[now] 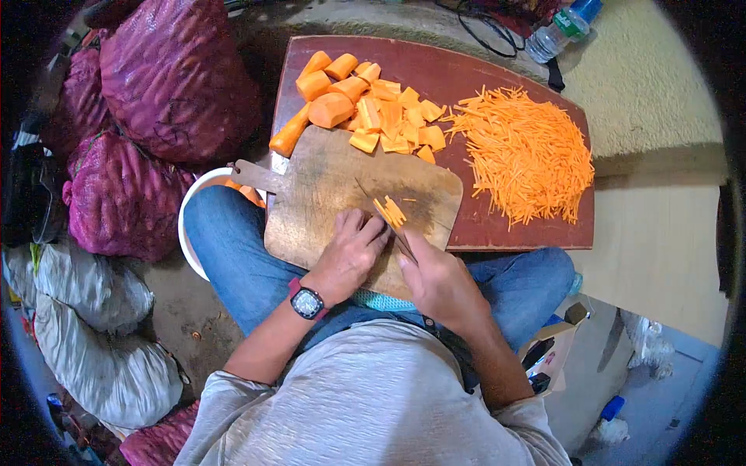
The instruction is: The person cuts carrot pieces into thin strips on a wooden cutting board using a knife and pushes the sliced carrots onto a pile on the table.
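My right hand (441, 281) grips a knife (402, 244), its thin blade slanting up and left across the wooden cutting board (311, 175). Beside the blade, my left hand (356, 252) rests on the board with its fingers bent and drawn together; whatever lies under the fingertips is hidden. A few cut carrot strips (391, 212) lie along the right side of the blade. Behind the board sit carrot chunks (330, 109) and flat carrot pieces (392, 116). To the right is a large heap of thin carrot strips (528, 159).
A dark red tabletop (482, 229) carries the board and carrots. Partly behind my left knee stands a white tub (189, 245) with orange pieces inside. Full purple mesh sacks (175, 85) and pale sacks (109, 365) line the left. A water bottle (558, 35) lies at the upper right.
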Tool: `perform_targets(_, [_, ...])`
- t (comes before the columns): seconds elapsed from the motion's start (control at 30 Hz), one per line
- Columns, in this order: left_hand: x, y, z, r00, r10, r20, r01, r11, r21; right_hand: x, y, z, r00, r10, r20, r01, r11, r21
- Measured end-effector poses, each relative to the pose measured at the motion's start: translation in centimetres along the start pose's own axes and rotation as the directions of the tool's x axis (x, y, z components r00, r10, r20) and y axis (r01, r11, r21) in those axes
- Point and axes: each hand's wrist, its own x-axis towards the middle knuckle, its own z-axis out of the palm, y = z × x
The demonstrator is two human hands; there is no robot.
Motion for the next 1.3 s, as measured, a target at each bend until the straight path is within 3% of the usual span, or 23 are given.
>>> perform_targets(0.03, [-0.1,0.0,0.1,1.0,0.007,-0.01,-0.007,1.0,0.017,-0.1,-0.2,-0.3,0.996,0.066,0.057,-0.067,0.998,0.021])
perform_targets(0.13, [-0.4,0.0,0.0,0.999,-0.031,-0.008,0.032,0.999,0.026,-1.7,0.8,0.4,1.0,0.007,-0.015,-0.007,1.0,0.0])
perform_targets(0.47, [-0.6,-0.1,0.5,1.0,-0.029,-0.005,0.029,0.996,0.083,-2.1,0.4,0.7,0.999,0.044,0.01,-0.044,0.999,-0.032])
perform_targets(0.67, [-0.4,0.1,0.2,0.998,-0.014,-0.059,0.018,0.998,0.067,0.2,0.0,0.7,0.997,-0.075,-0.001,0.075,0.997,-0.035])
perform_targets(0.87, [-0.5,0.2,0.5,0.998,-0.058,-0.03,0.06,0.997,0.055,-0.2,0.1,0.8,0.996,0.084,0.032,-0.082,0.996,-0.042])
perform_targets(0.93, [-0.6,0.4,0.5,0.998,-0.054,-0.042,0.056,0.997,0.054,0.7,0.5,1.0,0.995,-0.089,-0.046,0.088,0.996,-0.028])
perform_targets(0.97, [-0.5,0.2,0.4,0.997,-0.054,-0.062,0.058,0.997,0.057,0.3,0.1,0.7,0.994,-0.094,-0.049,0.093,0.995,-0.026])
perform_targets(1.03, [-0.4,0.0,0.5,0.995,-0.03,-0.092,0.037,0.996,0.076,-0.9,-0.9,-0.3,0.998,0.05,0.043,-0.051,0.999,0.012])
perform_targets(1.23, [-0.5,0.2,0.7,0.993,-0.052,-0.11,0.058,0.997,0.059,0.4,0.5,1.0,0.998,-0.055,-0.013,0.055,0.998,0.008])
perform_targets(1.3, [-0.4,0.0,0.5,0.992,-0.037,-0.122,0.045,0.997,0.07,-0.1,-0.5,0.1,0.999,0.019,0.028,-0.019,1.0,0.008])
